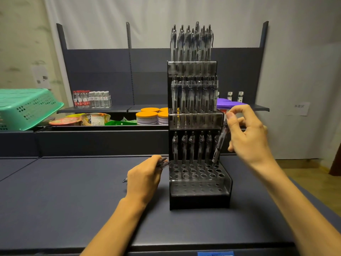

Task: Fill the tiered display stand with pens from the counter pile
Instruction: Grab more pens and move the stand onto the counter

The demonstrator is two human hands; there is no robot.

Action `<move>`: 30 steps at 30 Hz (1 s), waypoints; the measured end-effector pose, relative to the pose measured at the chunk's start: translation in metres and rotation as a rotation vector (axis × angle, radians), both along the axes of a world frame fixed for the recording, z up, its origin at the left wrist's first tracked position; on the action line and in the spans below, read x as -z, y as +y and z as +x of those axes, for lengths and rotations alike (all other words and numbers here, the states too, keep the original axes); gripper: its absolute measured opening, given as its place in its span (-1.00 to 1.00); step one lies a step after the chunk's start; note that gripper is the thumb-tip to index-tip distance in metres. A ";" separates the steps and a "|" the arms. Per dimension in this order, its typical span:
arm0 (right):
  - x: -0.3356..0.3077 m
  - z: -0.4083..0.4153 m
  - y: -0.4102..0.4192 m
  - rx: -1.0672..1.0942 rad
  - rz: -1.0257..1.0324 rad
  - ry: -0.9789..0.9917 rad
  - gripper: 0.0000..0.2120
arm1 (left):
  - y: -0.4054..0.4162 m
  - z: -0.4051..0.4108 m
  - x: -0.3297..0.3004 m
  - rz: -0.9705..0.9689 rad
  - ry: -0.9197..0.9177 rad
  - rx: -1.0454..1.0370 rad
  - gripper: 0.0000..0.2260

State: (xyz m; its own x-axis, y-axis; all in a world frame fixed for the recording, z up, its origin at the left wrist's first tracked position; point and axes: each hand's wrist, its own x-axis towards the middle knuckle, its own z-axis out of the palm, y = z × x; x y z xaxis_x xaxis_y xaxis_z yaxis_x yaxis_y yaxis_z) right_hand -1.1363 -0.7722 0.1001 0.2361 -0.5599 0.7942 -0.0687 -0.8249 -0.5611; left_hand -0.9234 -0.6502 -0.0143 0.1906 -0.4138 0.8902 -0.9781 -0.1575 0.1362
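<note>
1. Dark counter (pixel 73 200) has the display stand (pixel 199 196) on it, top tiers packed.
2. Right hand (pixel 247 137) pinches a pen (pixel 218 145), tilted, tip at a back-row hole.
3. Left hand (pixel 145 178) is curled round spare pens (pixel 163 162) just beside the stand.

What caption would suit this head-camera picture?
Right hand lowers a pen into the display stand; left hand holds spare pens.

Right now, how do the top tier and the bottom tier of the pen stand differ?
The top tier is packed with upright pens; the bottom tier has only its back row filled, front holes empty. The right hand is lowering a tilted pen toward the bottom tier; nothing touches the top tier. Both hold similar dark clear pens.
</note>
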 end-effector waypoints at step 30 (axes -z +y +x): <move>0.035 0.039 0.045 -0.078 -0.117 0.517 -0.89 | -0.001 0.003 0.002 -0.040 -0.035 0.021 -0.81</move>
State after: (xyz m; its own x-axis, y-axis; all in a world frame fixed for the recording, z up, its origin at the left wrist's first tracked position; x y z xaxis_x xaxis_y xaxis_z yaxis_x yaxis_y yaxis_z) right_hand -1.0972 -0.7269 0.0654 0.6506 -0.4397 0.6191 -0.2479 -0.8936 -0.3742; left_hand -0.9203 -0.6511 -0.0162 0.1500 -0.3816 0.9121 -0.9855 -0.1315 0.1071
